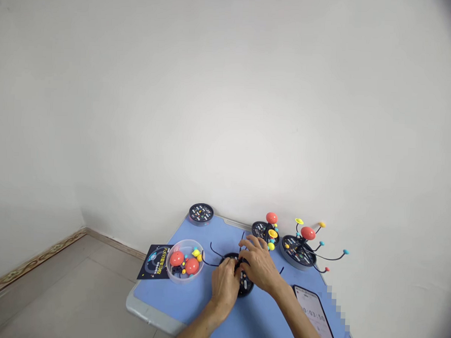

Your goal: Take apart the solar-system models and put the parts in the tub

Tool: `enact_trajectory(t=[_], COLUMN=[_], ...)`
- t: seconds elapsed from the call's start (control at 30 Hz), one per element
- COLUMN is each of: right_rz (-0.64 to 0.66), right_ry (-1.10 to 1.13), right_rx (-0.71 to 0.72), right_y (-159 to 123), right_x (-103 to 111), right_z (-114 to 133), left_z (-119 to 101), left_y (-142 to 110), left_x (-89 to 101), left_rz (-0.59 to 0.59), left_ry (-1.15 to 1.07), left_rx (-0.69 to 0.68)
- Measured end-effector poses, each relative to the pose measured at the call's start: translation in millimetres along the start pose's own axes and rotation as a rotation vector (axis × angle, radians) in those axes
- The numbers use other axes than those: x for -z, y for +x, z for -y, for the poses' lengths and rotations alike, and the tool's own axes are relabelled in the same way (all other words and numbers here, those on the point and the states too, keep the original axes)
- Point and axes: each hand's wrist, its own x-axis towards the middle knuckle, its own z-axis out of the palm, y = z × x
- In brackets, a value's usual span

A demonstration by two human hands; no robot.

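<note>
Over the middle of a round black base (246,287) with printed labels, my left hand (224,282) and my right hand (257,264) meet with curled fingers. Thin black curved rods (217,250) stick out to the left, up and to the right from under them. The left hand's fingers are closed at the base's centre. On the right hand, thumb and fingertips are bent together beside the left thumb. Whatever both hands pinch at the centre is hidden by the fingers.
Left: clear tub (184,281) with red, yellow and small balls, on a dark booklet (151,262). Behind: another round base (201,213). Right: two planet models, one with a red ball (271,218), one with a red ball (308,233) and spread rods; a phone timer (313,310). Wall behind the blue table (191,308).
</note>
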Motion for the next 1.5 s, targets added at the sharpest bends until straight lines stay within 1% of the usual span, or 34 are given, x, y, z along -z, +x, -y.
enact_trajectory(t=[0.4, 0.67, 0.77, 0.87, 0.93, 0.97, 1.0, 1.03, 1.13, 1.2, 1.27, 1.33, 1.43, 1.5], right_rz=[-0.023, -0.131, -0.161, -0.171, -0.155, -0.138, -0.116, -0.094, -0.051, -0.037, -0.030, -0.025, -0.019, -0.061], right_ry=[0.018, 0.025, -0.002, -0.033, -0.027, -0.007, 0.024, 0.064, 0.178, 0.229, 0.287, 0.361, 0.495, 0.609], right_rx=[-0.006, 0.023, 0.018, -0.002, -0.016, -0.015, -0.007, 0.003, 0.024, 0.018, -0.003, -0.034, -0.064, -0.076], right_y=[4.7, 0.0, -4.7, -13.0, -20.8, -25.2, -29.7, -34.2, -45.9, -51.5, -55.6, -59.4, -67.0, -73.7], right_x=[9.9, 22.4, 30.0, 38.7, 42.8, 43.6, 43.3, 41.8, 31.6, 22.8, 15.4, 10.9, 9.1, 8.3], right_z=[-1.3, 0.5, 1.0, 4.3, 10.4, 14.9, 20.0, 25.7, 43.1, 52.4, 58.9, 61.8, 58.2, 51.1], left_z=[-2.1, 0.7, 1.8, 0.0, -2.9, -4.4, -5.8, -6.7, -5.6, -2.0, 2.5, 6.7, 11.0, 12.3], left_y=[-0.2, -1.9, -3.1, -6.7, -11.5, -14.8, -18.6, -22.9, -36.5, -44.7, -51.2, -55.8, -59.6, -60.7], left_x=[1.6, -1.0, -1.0, 4.8, 12.8, 17.6, 22.8, 27.8, 40.1, 45.0, 47.7, 49.4, 52.6, 56.1], left_rz=[-0.001, -0.011, -0.040, -0.139, -0.210, -0.223, -0.206, -0.157, 0.059, 0.145, 0.167, 0.163, 0.113, 0.058], left_ry=[-0.032, -0.062, -0.089, -0.217, -0.377, -0.469, -0.563, -0.653, -0.875, -0.969, -1.021, -1.039, -1.015, -1.005], left_rx=[0.009, 0.010, -0.002, -0.061, -0.119, -0.130, -0.123, -0.096, 0.023, 0.076, 0.105, 0.130, 0.171, 0.182])
